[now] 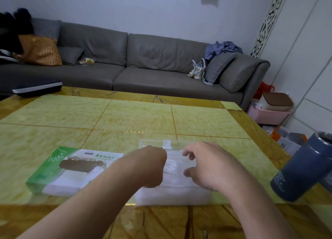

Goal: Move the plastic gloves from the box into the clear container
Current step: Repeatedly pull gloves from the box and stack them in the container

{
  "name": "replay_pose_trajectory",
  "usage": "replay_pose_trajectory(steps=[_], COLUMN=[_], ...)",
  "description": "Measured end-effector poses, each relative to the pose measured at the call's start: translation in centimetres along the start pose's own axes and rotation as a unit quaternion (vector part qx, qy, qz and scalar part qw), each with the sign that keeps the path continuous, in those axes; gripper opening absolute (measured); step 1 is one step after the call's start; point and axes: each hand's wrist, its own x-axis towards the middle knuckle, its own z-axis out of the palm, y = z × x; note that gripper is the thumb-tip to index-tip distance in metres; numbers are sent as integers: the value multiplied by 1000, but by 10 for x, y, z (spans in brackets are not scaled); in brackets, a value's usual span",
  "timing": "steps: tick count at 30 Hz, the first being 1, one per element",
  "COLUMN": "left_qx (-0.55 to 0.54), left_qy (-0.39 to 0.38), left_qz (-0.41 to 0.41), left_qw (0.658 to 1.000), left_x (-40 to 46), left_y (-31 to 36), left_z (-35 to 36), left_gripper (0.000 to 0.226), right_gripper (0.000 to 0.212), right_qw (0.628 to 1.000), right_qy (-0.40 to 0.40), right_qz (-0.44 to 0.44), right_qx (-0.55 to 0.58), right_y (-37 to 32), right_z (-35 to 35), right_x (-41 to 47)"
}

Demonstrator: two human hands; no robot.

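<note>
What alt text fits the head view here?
Both hands, left hand and right hand, press plastic gloves into a clear container on a yellow table. The green-and-white glove box lies to its left.

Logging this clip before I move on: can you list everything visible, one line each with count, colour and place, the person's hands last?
Glove box: one, green and white, on table at left, oval opening on top.
Clear container: one, transparent, near table edge under the hands, lid open behind.
Plastic gloves: a stack, translucent white, in the container.
Table: one, yellow-green tiled top.
Tumbler: one, dark blue, table's right edge.
Sofa: one, grey, behind table, with cushions, clothes and a bag.
Pink bin: one, floor at right.
Left hand: curled, on the gloves.
Right hand: fingers curled at the gloves.
</note>
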Motion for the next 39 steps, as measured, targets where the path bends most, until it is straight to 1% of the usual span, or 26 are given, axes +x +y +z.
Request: replay_pose_trajectory(steps=[2,5,6,8,10,11,13,15,17,20,23,24,27,29,30,31,33,34,36,38,39], left_qx=[3,9,4,-25,-67,-80,-78,-49,-27,12,38,39,31,26,28,31,31,33,29,37,36], left_qy=[-9,-9,6,63,110,104,47,-11,-41,-61,-82,-78,-62,-70,-75,-80,-92,-95,-99,-102,-102], left_qz=[-2,-8,-8,5,29,39,49,39,34,26,7,0,-12,-9,-7,-4,7,9,14,18,19], left_qw=[1000,1000,1000,998,991,991,995,998,998,998,996,996,998,997,997,996,995,995,995,994,994], left_x=[-10,-29,-34,-36,-31,-26,-20,-13,-10,-5,3,7,15,17,19,20,23,24,23,23,23], left_y=[0,0,0,1,7,11,19,22,22,22,20,19,17,18,18,19,19,17,15,13,12], left_z=[-12,-29,-32,-34,-27,-21,-7,2,2,-11,-11,-8,6,11,13,13,16,17,17,16,16], left_gripper=[13,23,23,20,23,22,21,28,29,34,40,39,21,23,23,24,26,26,22,8,14], right_gripper=[58,64,66,67,60,54,48,57,63,68,55,55,67,72,71,67,43,32,32,33,34], right_qw=[999,997,996,994,992,991,989,987,984,986,992,992,988,986,983,981,976,976,981,983,983], right_qy=[-21,-68,-85,-104,-112,-114,-131,-151,-167,-152,-105,-99,-107,-120,-133,-147,-166,-161,-133,-118,-117], right_qz=[-24,-38,-38,-44,-55,-56,-34,-13,-7,-6,2,11,44,59,65,71,76,70,53,43,39], right_qx=[17,5,8,-7,-31,-41,-56,-58,-67,-64,-70,-77,-100,-102,-104,-107,-118,-127,-134,-137,-138], right_y=[-3,-1,-1,0,-2,-3,-8,-12,-14,-12,-7,-5,-3,-3,-4,-5,-9,-12,-13,-13,-13], right_z=[2,7,9,12,14,14,14,12,11,15,22,24,25,27,29,30,35,36,39,39,39], right_x=[1,5,6,8,12,13,17,20,23,23,24,26,31,36,39,43,50,51,51,46,44])
